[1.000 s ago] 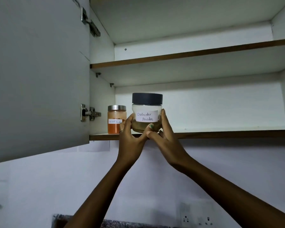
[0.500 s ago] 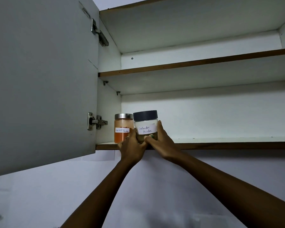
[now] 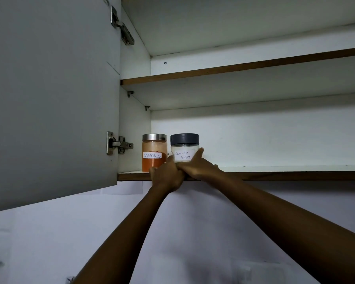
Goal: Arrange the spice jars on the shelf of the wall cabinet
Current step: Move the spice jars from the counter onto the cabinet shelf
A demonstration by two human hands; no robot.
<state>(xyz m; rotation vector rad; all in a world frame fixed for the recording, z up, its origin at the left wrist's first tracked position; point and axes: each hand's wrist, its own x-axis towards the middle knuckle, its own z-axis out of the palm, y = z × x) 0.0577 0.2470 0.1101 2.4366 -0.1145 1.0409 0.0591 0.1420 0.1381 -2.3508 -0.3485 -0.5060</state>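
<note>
open white wall cabinet (image 3: 254, 140) w/ brown-edged shelves, grey door (image 3: 49, 89) swung out at left on two metal hinges. sits lower and larger in view vs 0.5 s ago, top shelf now mostly cut off at upper edge.

lower shelf (image 3: 275, 175): long bare stretch running right of the jars to the frame edge, tall gap up to the middle shelf (image 3: 234, 67) underside. little room at left, just a narrow strip between orange jar and cabinet side wall.

both forearms reaching up from below, crossing the shelf's front lip.

clear round jar w/ dark grey lid and handwritten "coriander powder" label (image 3: 184, 149), upright on lower shelf, set further back from the front edge than 0.5 s ago; 1 s ago was held in the air in front of the shelf. just beside, right of, clear jar of orange powder w/ silver metal lid, label "red chilli powder" (image 3: 154, 152); narrow gap between, not touching.

right hand (image 3: 195, 167): fingers wrapped on the coriander jar's right side and base, gripping. left hand (image 3: 166, 173): fingers curled at the jar's lower left, overlapping the orange jar's base in view; can't tell if actually gripping.
</note>
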